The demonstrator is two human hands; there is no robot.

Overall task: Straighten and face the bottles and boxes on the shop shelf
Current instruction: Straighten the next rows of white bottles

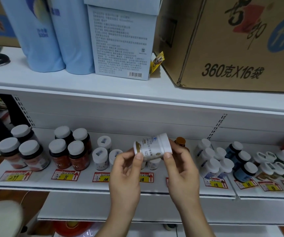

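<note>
A white supplement bottle (152, 147) lies on its side in the air before the lower shelf (86, 183), cap right; left hand (125, 170) pinches its base, right hand (180, 166) its cap; label print blurred.

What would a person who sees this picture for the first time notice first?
First, the two hands, left hand and right hand, which hold a small white bottle tilted on its side in front of the lower shelf. Behind it stand rows of capped bottles, with red and yellow price tags along the shelf edge. On the upper shelf, at the right, a large cardboard box sits beside pale blue bottles.
</note>
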